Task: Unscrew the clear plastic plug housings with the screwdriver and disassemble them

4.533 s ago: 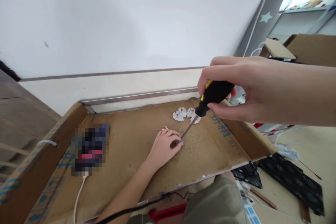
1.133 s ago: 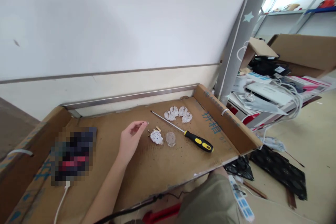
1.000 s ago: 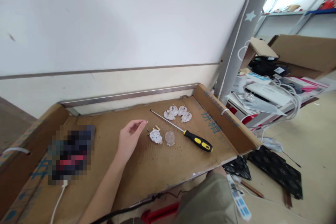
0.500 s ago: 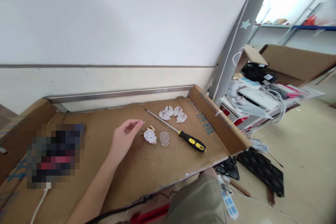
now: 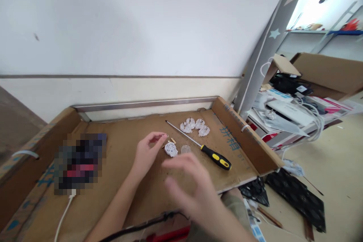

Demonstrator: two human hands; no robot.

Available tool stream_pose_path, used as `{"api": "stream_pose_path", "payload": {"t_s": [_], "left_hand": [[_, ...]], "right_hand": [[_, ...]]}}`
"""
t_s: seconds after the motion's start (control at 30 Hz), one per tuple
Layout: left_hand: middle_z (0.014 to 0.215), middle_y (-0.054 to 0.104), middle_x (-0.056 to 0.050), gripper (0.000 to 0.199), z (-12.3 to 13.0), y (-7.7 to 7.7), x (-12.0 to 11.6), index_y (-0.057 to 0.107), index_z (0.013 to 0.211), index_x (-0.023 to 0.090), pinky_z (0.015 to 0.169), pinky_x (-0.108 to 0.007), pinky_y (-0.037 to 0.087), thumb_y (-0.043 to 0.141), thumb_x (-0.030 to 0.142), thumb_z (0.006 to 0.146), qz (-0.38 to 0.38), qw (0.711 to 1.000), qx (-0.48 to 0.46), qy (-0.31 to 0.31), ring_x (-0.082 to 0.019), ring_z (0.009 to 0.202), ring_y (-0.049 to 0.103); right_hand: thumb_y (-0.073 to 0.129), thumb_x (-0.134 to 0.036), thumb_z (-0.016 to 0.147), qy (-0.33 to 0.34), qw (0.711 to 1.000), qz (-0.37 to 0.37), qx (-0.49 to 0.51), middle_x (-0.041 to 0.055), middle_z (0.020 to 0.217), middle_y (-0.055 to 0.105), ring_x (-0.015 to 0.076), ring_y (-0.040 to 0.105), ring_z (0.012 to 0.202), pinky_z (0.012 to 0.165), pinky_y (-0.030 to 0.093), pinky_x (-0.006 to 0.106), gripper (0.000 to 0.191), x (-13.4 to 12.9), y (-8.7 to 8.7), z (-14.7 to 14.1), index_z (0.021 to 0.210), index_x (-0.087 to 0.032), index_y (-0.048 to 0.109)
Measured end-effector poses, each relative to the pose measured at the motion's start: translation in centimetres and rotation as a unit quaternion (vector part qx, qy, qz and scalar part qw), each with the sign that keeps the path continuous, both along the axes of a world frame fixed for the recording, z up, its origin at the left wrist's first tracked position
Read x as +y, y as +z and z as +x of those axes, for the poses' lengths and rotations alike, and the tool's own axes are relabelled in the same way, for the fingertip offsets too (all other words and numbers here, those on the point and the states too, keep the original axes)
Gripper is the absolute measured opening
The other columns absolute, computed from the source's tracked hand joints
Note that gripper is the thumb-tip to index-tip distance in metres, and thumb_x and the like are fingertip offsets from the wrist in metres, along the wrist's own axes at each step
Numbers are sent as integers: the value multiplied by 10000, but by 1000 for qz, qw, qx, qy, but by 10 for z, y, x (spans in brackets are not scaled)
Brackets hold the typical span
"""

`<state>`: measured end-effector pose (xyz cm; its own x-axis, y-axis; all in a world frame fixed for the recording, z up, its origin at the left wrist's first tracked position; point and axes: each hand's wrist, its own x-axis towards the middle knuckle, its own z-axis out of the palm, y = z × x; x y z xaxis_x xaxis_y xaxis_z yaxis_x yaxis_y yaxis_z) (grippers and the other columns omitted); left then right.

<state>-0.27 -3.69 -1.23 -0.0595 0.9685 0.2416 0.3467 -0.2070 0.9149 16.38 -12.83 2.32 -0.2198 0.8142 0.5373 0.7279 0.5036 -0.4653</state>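
Note:
My left hand (image 5: 149, 151) is pinched at the fingertips over the cardboard, with a tiny piece at the tips that is too small to name. Just below those fingers lie a white round plastic housing (image 5: 171, 149) with holes and small brass strips (image 5: 173, 140). My right hand (image 5: 190, 187), a little blurred, hovers nearer to me with thumb and fingers apart and nothing visible between them. It partly covers a clear round plastic cover (image 5: 185, 149). Beyond, a screwdriver (image 5: 217, 157) with a black and yellow handle lies slantwise beside several clear plug parts with pins (image 5: 190, 123).
Raised cardboard walls (image 5: 246, 136) edge the work surface. On the left lies a pixelated dark object (image 5: 81, 162) with a white cable (image 5: 64, 215). A black cable (image 5: 136, 227) crosses the front edge. To the right stand a grey post (image 5: 263, 45) and a cluttered shelf.
My right hand has come into view from below and reaches over the cardboard, fingers apart. The left hand keeps its pinch near the white housing. The whole view has shifted slightly.

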Motion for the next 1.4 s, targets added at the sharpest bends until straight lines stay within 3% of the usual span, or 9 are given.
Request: {"api": "stream_pose_path", "payload": {"t_s": [0.13,0.37,0.8,1.4], "left_hand": [[872,692,-43,274,12,-3,-5,664,862,174,780,-290,466,576,426,798,-30,996,2,-88,-186,821,614],[793,665,-36,236,21,-14,-9,659,845,160,693,-259,465,589,378,788,-59,985,-45,-156,-164,732,594],[766,641,-27,272,22,-16,-6,652,813,150,664,-241,452,612,416,772,-88,977,-113,-155,-141,704,572],[859,707,-18,177,23,-5,-17,698,914,223,754,-267,473,576,310,819,2,990,79,-121,-163,800,629]], "right_hand": [[476,-268,863,-55,997,33,31,66,1018,571,135,530,933,811,468,310,300,30,-16,14,1156,-227,531],[507,-192,836,-24,997,75,5,34,918,607,137,526,847,743,430,291,191,48,-43,9,997,-233,602],[532,-217,824,16,997,73,30,31,941,603,133,533,882,773,434,285,211,62,-55,21,1024,-252,589],[532,-259,802,-6,989,-58,133,28,871,555,127,522,842,757,433,275,107,68,-62,18,864,-218,610]]}}
